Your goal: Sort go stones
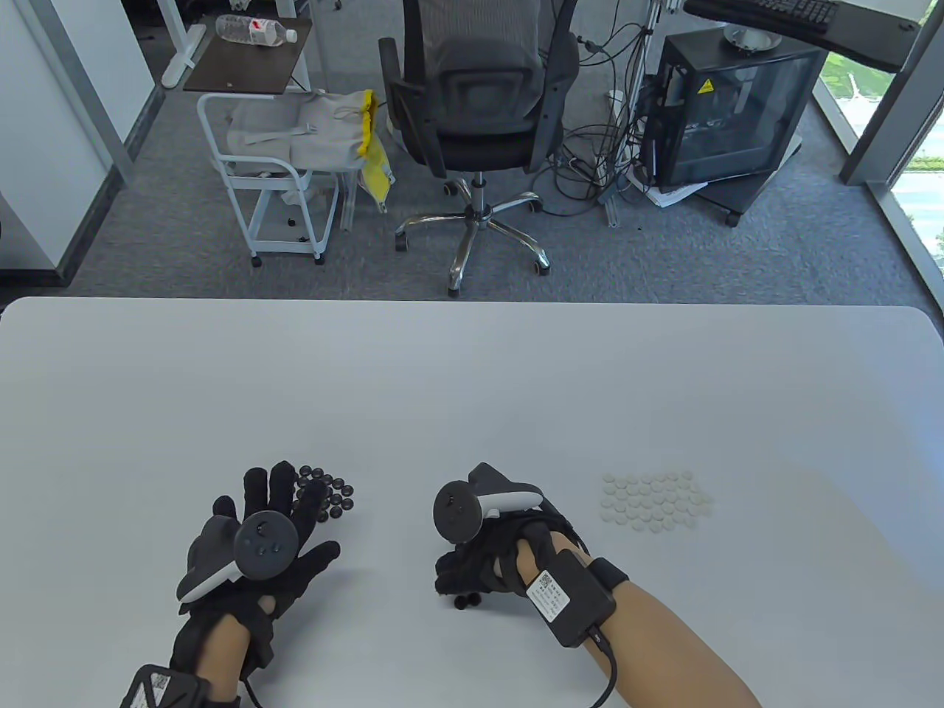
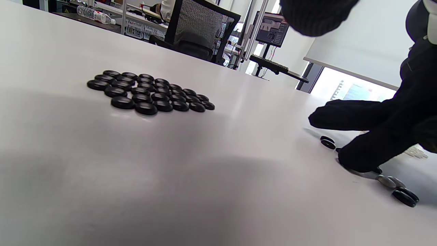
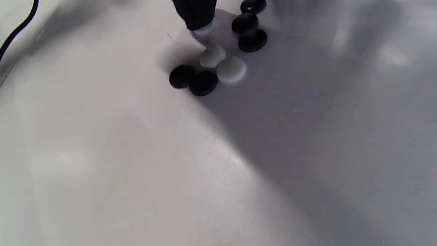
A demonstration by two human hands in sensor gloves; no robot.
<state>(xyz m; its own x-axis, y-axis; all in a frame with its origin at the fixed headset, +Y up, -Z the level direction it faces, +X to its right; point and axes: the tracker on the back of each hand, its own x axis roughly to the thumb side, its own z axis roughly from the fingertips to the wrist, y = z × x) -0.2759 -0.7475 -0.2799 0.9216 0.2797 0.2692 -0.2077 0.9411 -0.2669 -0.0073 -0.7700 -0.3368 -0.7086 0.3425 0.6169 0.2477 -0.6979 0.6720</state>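
Observation:
My left hand (image 1: 279, 509) lies flat on the table with its fingers spread, the fingertips at the edge of a tight group of black stones (image 1: 327, 495) (image 2: 150, 93). It holds nothing. My right hand (image 1: 472, 569) (image 2: 372, 136) arches over a small mixed pile (image 1: 465, 601) of black and white stones near the front middle. One of its fingers (image 3: 197, 13) presses on a white stone (image 3: 205, 30), with the thumb spread apart. Beside it lie two more white stones (image 3: 222, 63) and several black stones (image 3: 193, 79). A neat group of white stones (image 1: 656, 501) lies to the right.
The white table (image 1: 472, 383) ends at its far edge, beyond which stand an office chair (image 1: 472, 110), a small cart (image 1: 273, 147) and a computer case (image 1: 730, 110) on the floor. A cable (image 1: 608, 664) runs from my right wrist.

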